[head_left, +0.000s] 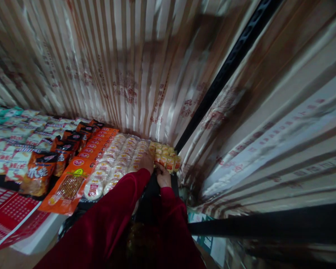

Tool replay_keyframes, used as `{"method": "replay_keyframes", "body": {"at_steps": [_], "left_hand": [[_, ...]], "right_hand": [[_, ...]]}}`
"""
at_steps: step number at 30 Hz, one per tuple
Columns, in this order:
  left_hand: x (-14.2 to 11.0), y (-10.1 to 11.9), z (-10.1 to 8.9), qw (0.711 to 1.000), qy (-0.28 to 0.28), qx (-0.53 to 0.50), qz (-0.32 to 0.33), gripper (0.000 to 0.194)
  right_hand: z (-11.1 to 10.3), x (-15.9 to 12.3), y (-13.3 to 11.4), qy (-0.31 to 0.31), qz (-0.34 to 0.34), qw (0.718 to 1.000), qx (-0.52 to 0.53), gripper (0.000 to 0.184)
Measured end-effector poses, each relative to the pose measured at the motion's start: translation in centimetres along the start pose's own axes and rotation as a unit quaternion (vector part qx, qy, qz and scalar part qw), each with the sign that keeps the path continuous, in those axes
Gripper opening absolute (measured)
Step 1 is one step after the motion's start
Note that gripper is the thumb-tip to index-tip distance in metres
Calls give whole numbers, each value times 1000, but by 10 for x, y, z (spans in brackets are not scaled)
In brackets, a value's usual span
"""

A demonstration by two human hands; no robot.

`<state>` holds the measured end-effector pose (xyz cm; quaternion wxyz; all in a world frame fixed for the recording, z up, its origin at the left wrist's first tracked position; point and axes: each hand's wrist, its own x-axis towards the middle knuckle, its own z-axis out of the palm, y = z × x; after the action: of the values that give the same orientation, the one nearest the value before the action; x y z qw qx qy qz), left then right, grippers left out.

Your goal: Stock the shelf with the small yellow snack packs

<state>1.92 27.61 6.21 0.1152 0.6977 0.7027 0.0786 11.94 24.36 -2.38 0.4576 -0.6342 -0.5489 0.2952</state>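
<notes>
Both my arms, in dark red sleeves, reach forward to a display of packaged snacks. My left hand [147, 161] rests on the edge between the rows of white round packs [114, 162] and the small yellow-orange packs [164, 154]; its fingers curl over the packs. My right hand [163, 176] sits just below the yellow-orange packs with fingers bent against them. The picture is too small and blurred to show what either hand grips.
Orange flat packs [72, 183] and dark orange bags [39, 170] lie left of the white packs, with more pale packets [14, 130] further left. A striped cloth wall [123, 67] rises behind, a black pole [226, 67] runs diagonally, and a black bar [268, 224] crosses at lower right.
</notes>
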Motion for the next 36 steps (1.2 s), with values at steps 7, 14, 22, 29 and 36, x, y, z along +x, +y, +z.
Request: {"method": "replay_keyframes", "body": {"at_steps": [7,14,22,29,36], "left_hand": [[-19,5,-7,999,17,-31,-37,33],[-24,10,-11,998,-1,-37,-48,32],[-18,3,-9,999,-27,-45,-9,33],[-30,7,-5,999,12,29,22,38],[-34,1,-2,996,-7,43,72,39]], "right_hand": [[-7,-15,-27,188,-88,976,-68,41],[-17,-16,-3,231,-130,929,-259,46],[-5,-20,8,222,-157,916,-295,45],[-8,-12,15,231,-148,906,-323,51],[1,-5,18,174,-94,920,-338,55]]}}
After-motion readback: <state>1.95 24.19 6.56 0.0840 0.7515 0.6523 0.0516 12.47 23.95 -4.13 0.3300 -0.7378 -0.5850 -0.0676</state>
